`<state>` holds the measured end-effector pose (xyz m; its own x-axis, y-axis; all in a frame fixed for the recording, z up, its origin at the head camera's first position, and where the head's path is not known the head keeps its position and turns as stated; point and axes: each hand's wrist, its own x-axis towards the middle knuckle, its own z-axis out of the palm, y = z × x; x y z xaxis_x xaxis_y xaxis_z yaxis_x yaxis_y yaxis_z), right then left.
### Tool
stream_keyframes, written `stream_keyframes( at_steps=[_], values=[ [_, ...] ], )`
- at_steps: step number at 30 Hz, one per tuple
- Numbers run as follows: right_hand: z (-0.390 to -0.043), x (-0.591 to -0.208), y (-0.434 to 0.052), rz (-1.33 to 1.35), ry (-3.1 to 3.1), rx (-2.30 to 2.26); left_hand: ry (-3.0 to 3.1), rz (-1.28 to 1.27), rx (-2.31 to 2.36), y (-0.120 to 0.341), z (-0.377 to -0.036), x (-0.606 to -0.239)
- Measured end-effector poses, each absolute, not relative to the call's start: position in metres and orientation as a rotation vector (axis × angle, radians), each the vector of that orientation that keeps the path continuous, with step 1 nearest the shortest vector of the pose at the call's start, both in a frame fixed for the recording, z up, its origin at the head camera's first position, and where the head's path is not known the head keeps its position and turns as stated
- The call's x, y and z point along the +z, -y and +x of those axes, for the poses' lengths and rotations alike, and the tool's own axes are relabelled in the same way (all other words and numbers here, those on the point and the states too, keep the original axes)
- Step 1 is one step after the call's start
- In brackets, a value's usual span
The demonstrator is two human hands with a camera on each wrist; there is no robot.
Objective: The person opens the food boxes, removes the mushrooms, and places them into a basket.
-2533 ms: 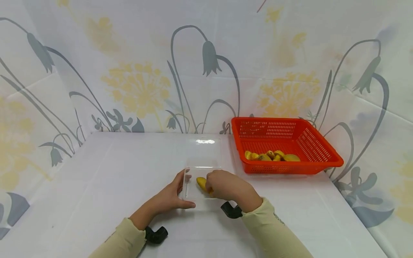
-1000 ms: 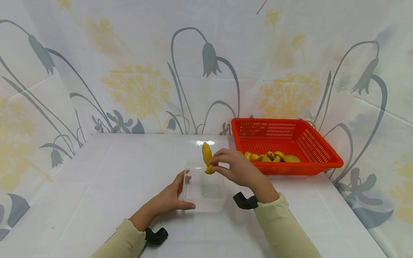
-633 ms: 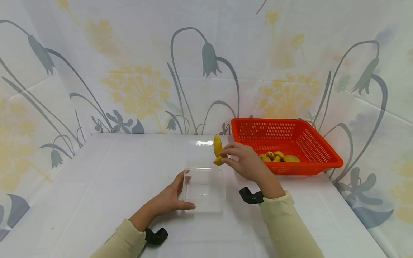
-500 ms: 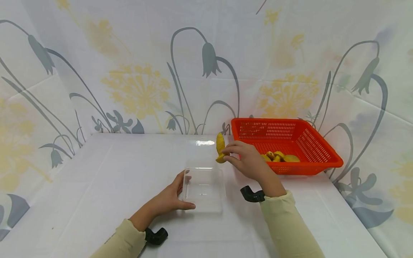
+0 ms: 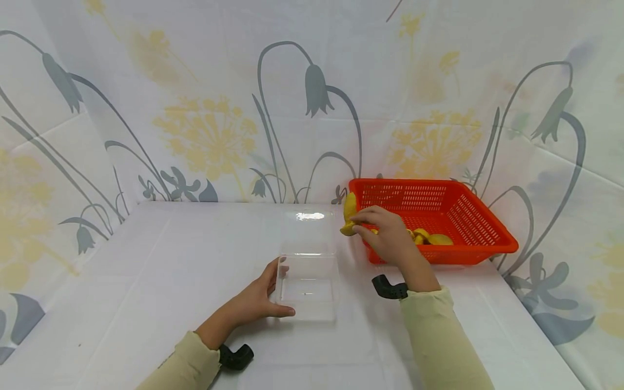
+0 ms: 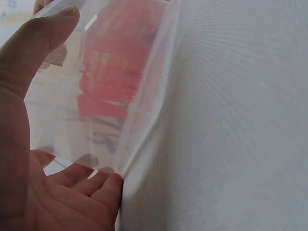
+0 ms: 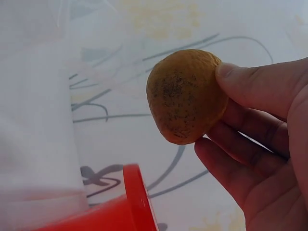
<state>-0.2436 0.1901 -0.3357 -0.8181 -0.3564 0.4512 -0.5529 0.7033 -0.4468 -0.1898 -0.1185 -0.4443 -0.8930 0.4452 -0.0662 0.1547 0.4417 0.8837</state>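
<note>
Banana lifted from clear box to basket rim, right fingers pinching it

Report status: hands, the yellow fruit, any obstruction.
Right hand grips small speckled yellow fruit at red mesh plastic basket corner. Left hand holds clear plastic container. Nothing blocking.

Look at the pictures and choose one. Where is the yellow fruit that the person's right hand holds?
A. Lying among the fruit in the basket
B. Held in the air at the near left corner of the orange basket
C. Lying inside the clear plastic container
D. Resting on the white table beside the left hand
B: the right hand pinches the yellow fruit above the table, right at the corner of the orange basket, while the clear container under the left hand holds nothing.
</note>
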Motion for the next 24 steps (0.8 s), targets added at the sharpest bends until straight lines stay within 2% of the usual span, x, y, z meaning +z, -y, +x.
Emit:
stream_keyframes(
  at_steps=[24],
  values=[
    [-0.263, -0.347, -0.230, 0.349, 2.621, 0.881, -2.403, 0.515, 1.441, 0.118, -0.190, -0.446]
  ],
)
